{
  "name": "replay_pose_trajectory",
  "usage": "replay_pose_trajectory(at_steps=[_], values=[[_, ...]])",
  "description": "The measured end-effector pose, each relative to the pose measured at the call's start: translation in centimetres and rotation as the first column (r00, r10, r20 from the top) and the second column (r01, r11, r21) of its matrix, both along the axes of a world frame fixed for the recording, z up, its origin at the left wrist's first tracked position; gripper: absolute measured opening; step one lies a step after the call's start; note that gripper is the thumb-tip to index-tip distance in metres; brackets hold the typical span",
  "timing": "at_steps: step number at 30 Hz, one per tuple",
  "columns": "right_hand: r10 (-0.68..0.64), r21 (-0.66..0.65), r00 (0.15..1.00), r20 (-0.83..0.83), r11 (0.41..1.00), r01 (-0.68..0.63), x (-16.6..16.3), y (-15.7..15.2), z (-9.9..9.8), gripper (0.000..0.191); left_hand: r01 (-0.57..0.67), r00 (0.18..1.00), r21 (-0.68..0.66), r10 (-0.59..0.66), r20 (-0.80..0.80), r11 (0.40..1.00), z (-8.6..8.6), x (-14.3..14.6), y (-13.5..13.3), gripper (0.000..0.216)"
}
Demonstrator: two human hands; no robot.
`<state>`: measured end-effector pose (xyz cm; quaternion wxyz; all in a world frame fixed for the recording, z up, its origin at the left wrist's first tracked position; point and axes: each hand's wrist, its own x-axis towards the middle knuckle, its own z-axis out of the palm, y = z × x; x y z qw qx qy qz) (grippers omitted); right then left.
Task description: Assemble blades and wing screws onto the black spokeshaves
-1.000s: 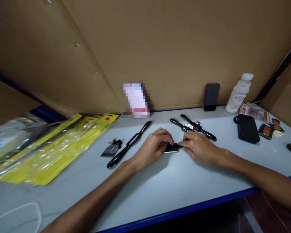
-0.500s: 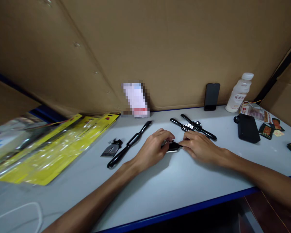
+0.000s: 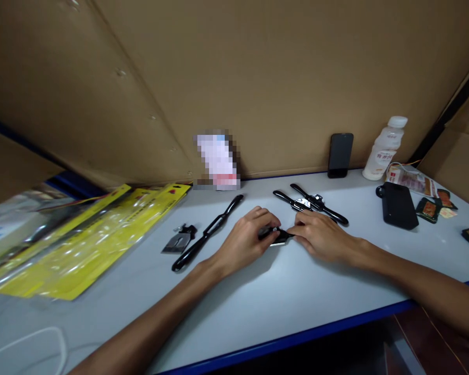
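A black spokeshave (image 3: 283, 238) is between my hands on the table, mostly covered by them. My left hand (image 3: 247, 235) is closed around its middle, thumb and fingertips at a small silver screw (image 3: 274, 229). The handle at the other end is pinched in my right hand (image 3: 316, 233). Just behind lie two more black spokeshaves (image 3: 282, 196) (image 3: 332, 212), side by side, one partly behind my right fingers. To the left lie a bare spokeshave body (image 3: 209, 232) and a loose blade with its black cap (image 3: 179, 240).
Yellow blister packs (image 3: 101, 245) cover the left side. A pixelated upright item (image 3: 221, 161), a phone (image 3: 340, 155) and a bottle (image 3: 385, 148) stand along the cardboard wall (image 3: 258, 88). At right are a black case (image 3: 399, 205) and small food packets (image 3: 429, 209). The table has a blue front edge (image 3: 297, 341).
My left thumb and fingers have shifted slightly on the spokeshave, so the silver screw shows more clearly. My right hand stays in place on the handle.
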<state>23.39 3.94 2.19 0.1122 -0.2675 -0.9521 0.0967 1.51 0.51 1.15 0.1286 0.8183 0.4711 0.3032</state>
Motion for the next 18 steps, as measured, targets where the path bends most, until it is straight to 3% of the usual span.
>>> replay_pose_trajectory(at_steps=[6, 8, 13, 18], values=[[0.003, -0.008, 1.000, -0.017, 1.000, -0.004, 0.03, -0.07, 0.10, 0.028, 0.099, 0.991, -0.032, -0.095, 0.096, 0.995, 0.23, -0.10, -0.15, 0.036], [0.003, -0.005, 1.000, -0.014, 1.000, -0.004, 0.03, -0.08, 0.11, 0.028, 0.097, 0.988, -0.029, -0.092, 0.125, 0.995, 0.51, -0.22, -0.14, 0.035], [0.007, 0.005, 1.000, -0.015, 1.000, -0.007, 0.04, 0.01, -0.02, 0.028, -0.059, 0.997, -0.003, 0.059, 0.057, 0.998, 0.61, -0.35, 0.02, 0.017], [0.002, 0.004, 1.000, 0.002, 1.000, -0.002, 0.00, -0.05, 0.16, 0.029, 0.026, 1.000, -0.022, -0.026, 0.014, 0.999, 0.09, -0.10, -0.01, 0.015]])
